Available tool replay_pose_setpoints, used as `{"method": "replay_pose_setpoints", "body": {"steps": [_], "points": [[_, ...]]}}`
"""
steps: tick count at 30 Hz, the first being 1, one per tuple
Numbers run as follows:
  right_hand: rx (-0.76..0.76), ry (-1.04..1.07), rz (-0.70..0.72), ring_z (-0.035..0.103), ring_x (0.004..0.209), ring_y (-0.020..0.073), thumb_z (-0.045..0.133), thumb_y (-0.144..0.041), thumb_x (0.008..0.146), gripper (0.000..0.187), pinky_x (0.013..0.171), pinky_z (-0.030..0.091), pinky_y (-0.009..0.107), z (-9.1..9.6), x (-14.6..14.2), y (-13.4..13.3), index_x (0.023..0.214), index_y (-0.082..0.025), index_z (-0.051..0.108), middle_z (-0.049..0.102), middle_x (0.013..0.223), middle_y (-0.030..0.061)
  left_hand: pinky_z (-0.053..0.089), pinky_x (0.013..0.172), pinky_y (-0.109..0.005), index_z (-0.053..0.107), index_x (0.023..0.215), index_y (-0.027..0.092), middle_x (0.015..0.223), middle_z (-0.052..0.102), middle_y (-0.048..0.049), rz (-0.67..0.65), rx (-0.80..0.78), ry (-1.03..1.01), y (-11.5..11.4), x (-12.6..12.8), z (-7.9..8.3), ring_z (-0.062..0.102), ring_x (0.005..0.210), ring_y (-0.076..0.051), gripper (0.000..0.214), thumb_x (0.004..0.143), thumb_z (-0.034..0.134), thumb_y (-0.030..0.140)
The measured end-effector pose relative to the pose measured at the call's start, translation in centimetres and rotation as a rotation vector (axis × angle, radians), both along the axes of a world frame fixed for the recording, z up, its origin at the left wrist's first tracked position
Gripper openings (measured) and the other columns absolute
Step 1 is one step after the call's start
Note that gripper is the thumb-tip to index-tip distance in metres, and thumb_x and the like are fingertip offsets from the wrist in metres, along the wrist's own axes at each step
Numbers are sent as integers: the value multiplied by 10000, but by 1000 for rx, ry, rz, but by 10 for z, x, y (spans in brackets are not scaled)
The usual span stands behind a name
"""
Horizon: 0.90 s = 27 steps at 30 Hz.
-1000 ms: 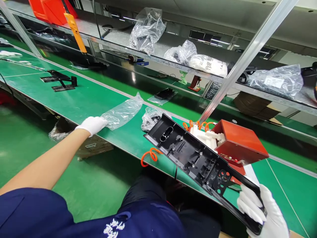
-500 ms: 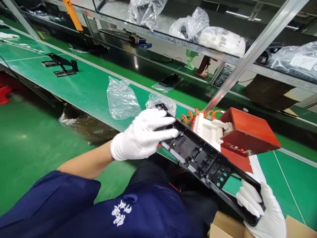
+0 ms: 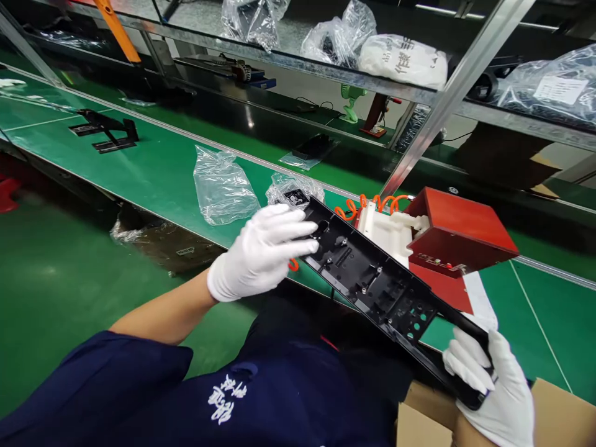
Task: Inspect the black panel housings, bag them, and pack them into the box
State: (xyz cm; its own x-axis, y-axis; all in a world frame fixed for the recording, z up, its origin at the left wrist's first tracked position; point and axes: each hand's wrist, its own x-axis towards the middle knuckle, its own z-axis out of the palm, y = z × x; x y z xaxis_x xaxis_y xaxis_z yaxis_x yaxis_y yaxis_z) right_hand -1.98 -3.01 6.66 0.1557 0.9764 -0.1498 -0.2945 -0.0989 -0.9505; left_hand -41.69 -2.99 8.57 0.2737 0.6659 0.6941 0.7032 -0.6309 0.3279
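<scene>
A long black plastic housing [image 3: 354, 264], its ribbed inner side up, slants down to the right in front of me. It has a row of round holes and a rectangular window near its right end. My right hand [image 3: 496, 379], in a white glove, grips that end, with fingers through or over the window. At the upper left end is my left hand [image 3: 263, 251], also gloved. Its fingers are stretched out, the tips overlapping the housing's edge; its thumb is hidden. A red machine box [image 3: 465, 230] with a white fixture [image 3: 384, 233] stands behind the housing.
On the green bench [image 3: 153, 180] lie a clear plastic bag [image 3: 223, 186], a wrapped black part [image 3: 295, 195] and a black bracket [image 3: 107, 130]. Orange coiled hose [image 3: 347, 211] runs behind the fixture. A cardboard box [image 3: 426, 413] is below right. Bagged parts fill the shelf [image 3: 298, 56] above.
My left hand's fingers have drawn back leftward, covering less of the housing's end. My right hand keeps its grip. The whole view has shifted slightly.
</scene>
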Motion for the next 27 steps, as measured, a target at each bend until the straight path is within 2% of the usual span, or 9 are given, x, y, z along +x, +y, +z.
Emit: {"method": "replay_pose_setpoints", "body": {"steps": [2,4,7,9,14,19,23,27], "points": [[-81,185,0,161,411,-10,707,-358,864,259,373,176,161,1,-5,-1,807,-195,513,133,639,-84,377,1199,-524,713,1239,319,1381,664,-46,154,-32,-187,0,-6,-1,573,1335,-282,354,893,635,306],[-105,267,1,96,433,-6,735,-332,836,252,363,202,131,3,-8,-3,857,-189,529,115,651,-89,392,1194,-503,632,1369,254,1453,606,-82,239,-188,-383,2,-10,-4,546,1362,-297,464,950,581,448],[-124,332,-10,19,474,8,813,-289,739,327,332,265,115,6,-9,-5,875,-186,534,107,658,-94,377,1213,-459,553,1457,196,1498,565,-91,166,-520,-550,5,-9,-8,496,1410,-311,651,960,509,614],[-129,355,-28,-6,494,16,834,-255,697,357,316,299,115,7,-8,-7,867,-185,528,104,664,-94,340,1242,-421,554,1462,185,1528,535,-73,104,-609,-597,4,-6,-10,434,1459,-305,683,950,515,637],[-153,357,-115,42,466,24,785,-284,754,292,305,322,96,7,-5,-12,918,-189,562,96,673,-83,335,1249,-390,578,1450,201,1523,539,-48,49,-566,-674,-2,3,-11,400,1483,-290,629,954,551,587],[-179,345,-114,161,438,11,748,-307,801,247,326,313,83,5,-2,-8,933,-192,574,121,680,-77,440,1188,-446,673,1350,218,1380,665,-48,75,-520,-724,-3,7,-9,512,1399,-322,556,931,583,573],[-116,328,-31,26,483,15,734,-254,789,233,336,278,92,8,-3,-1,838,-191,515,83,704,-75,537,1096,-463,712,1296,217,1234,738,-54,141,-487,-752,1,8,-6,605,1296,-339,508,923,601,543],[-65,334,9,-31,515,22,761,-278,772,253,348,261,93,9,-8,-2,839,-196,531,76,697,-76,472,1159,-445,674,1349,211,1376,668,-52,116,-462,-793,2,4,-13,558,1352,-332,549,912,625,539]]}}
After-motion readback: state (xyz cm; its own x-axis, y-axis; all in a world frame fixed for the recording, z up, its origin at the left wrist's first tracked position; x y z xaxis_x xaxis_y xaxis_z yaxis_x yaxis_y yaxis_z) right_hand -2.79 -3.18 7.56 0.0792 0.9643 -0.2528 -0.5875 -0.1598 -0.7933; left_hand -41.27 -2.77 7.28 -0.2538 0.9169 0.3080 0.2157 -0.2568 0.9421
